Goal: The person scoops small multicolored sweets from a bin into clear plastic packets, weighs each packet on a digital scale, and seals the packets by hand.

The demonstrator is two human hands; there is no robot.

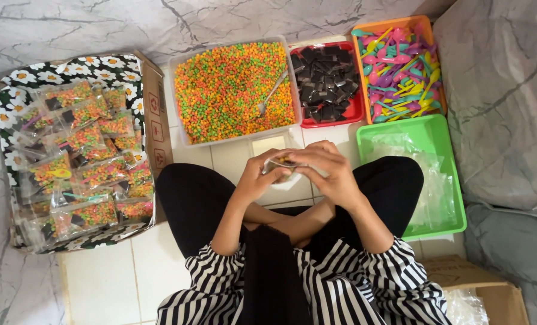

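The person sits cross-legged on the tiled floor point(106, 283), both hands raised together in front of the knees. The left hand point(257, 176) and the right hand point(330, 170) meet around a small clear packet point(280, 165); the fingers of both are curled and grasping it between them, so most of the packet is hidden and only a pale edge with a spot of yellow shows. Just beyond the hands stands a clear tub point(235, 90) full of orange, green and yellow pellets, with a metal spoon point(273, 93) lying in it. Beside it are a red tray point(327, 81) of dark squares and an orange tray point(398, 67) of coloured plastic spoons. A green tray point(422, 174) of clear bags sits by the right knee. Left of the person, a cardboard box point(76, 150) with a daisy-patterned lining holds many filled packets.
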